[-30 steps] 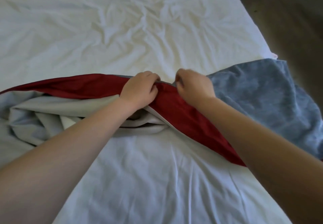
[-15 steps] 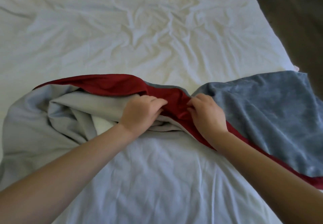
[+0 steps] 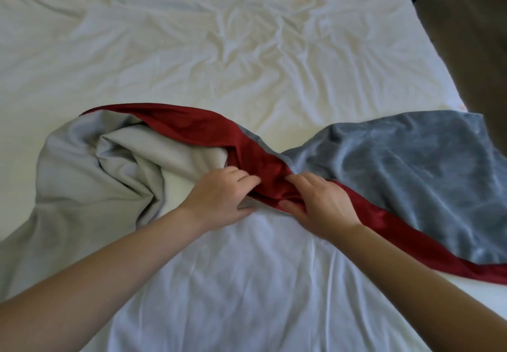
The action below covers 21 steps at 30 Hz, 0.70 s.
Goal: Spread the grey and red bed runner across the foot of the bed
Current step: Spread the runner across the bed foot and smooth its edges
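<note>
Runner point(image 3: 406, 176) is lying crossways on the bed point(image 3: 192, 49), long axis running left to right in front of the person, but it's twisted right at the middle. Right half is flat-ish with the grey plush side up and a red border along the near edge; left half is flipped and bunched, pale lining showing. Both hands sit at the twist, almost touching each other. The left hand point(image 3: 219, 200) is curled around the pale and red fabric, and the right hand point(image 3: 321, 203) pinches the red edge between thumb and fingers, so both are closed on cloth. Since the mess is all on the left, that's probably the side that needs untwisting and pulling outward. White sheet is pretty wrinkled, brown floor point(image 3: 472, 49) off to the right.
</note>
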### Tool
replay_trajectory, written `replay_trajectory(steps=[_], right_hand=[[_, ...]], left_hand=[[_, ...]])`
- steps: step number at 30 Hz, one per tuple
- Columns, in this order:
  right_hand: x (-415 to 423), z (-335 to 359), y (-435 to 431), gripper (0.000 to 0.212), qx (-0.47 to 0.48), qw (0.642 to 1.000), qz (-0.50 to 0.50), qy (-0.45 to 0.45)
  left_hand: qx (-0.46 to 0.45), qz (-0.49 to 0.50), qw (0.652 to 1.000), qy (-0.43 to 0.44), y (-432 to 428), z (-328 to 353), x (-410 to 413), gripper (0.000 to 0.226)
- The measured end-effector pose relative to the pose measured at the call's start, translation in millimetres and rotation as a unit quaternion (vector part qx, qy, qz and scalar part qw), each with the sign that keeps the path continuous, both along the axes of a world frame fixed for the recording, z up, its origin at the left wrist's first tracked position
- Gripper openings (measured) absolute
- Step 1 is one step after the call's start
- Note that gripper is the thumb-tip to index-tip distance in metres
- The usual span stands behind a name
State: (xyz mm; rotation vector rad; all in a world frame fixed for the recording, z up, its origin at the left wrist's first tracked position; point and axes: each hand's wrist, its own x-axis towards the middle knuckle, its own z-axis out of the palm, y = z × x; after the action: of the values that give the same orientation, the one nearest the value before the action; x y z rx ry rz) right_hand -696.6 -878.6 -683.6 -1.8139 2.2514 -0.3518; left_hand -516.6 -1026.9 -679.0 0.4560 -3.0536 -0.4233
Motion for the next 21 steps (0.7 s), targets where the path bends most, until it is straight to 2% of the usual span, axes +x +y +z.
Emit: replay_trajectory(steps=[2, 3, 5, 7, 9, 11, 13, 16, 19, 21], right_hand=[[6, -2, 6, 0.073, 0.065, 0.995, 0.025, 0.071], [9, -5, 8, 0.076, 0.099, 0.989, 0.036, 0.103], [15, -9, 11, 0.067, 0.124, 0.981, 0.035, 0.149], [17, -4, 9, 0.046, 0.107, 0.979, 0.02, 0.174], [15, 3, 8, 0.031, 0.086, 0.987, 0.0, 0.135], [9, 6, 11, 0.035, 0.097, 0.995, -0.013, 0.029], [6, 12, 18, 0.035, 0.111, 0.993, -0.006, -0.051], [11, 15, 34, 0.026, 0.156, 0.982, 0.036, -0.098], [22, 7, 51, 0.029, 0.267, 0.952, 0.105, -0.103], [27, 1, 60, 0.033, 0.341, 0.924, 0.147, -0.091]], left_hand=[[-0.045, 0.002, 0.998, -0.048, -5, 0, -2, 0.057], [-0.068, 0.001, 0.996, -0.052, -5, 0, -3, 0.054], [-0.118, -0.011, 0.993, -0.027, 2, 6, -4, 0.047], [-0.164, -0.022, 0.986, -0.008, 13, 17, -4, 0.038], [-0.185, -0.032, 0.982, 0.011, 25, 27, 1, 0.028], [-0.181, -0.052, 0.982, 0.009, 39, 35, 12, 0.022], [-0.151, -0.078, 0.985, 0.003, 55, 39, 24, 0.023], [-0.089, -0.1, 0.99, -0.038, 85, 37, 44, 0.025], [-0.023, -0.133, 0.981, -0.137, 115, 31, 52, 0.024], [0.028, -0.156, 0.951, -0.267, 132, 22, 48, 0.023]])
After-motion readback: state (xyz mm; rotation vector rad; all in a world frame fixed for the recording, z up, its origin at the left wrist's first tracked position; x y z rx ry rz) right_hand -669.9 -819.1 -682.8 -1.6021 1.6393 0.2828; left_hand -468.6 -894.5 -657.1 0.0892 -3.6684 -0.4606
